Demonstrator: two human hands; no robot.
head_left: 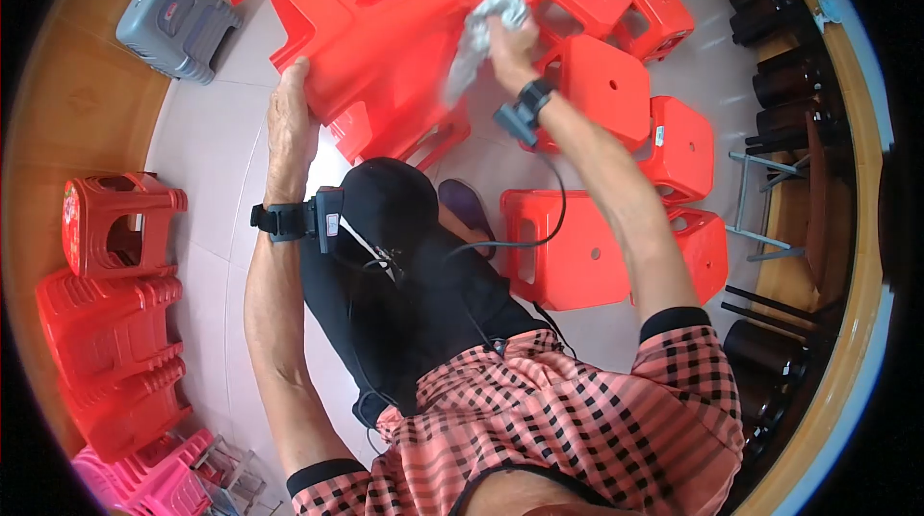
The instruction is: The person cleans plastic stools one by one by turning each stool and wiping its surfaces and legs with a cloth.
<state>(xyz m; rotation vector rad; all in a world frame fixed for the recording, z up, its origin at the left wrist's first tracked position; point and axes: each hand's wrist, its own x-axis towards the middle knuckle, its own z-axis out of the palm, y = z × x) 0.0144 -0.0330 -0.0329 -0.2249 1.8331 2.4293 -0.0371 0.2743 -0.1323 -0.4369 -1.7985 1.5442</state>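
A red plastic stool [385,49] lies tipped on its side in front of me, above my knee. My left hand [291,116] grips its lower left edge, the thumb on the near side and the other fingers mostly hidden. In my right hand [515,49] is a crumpled grey-white cloth [472,49], held at the right end of the stool. The cloth's lower part is blurred by motion. Below the tipped stool, part of another red stool [423,136] shows.
Several red stools [606,92] stand on the tiled floor to the right. A grey stool [173,20] is at the upper left. Stacked red stools [111,323] and pink stools [154,477] line the left wall. Dark chairs [770,352] run along the right. A cable [529,242] hangs from my right wrist.
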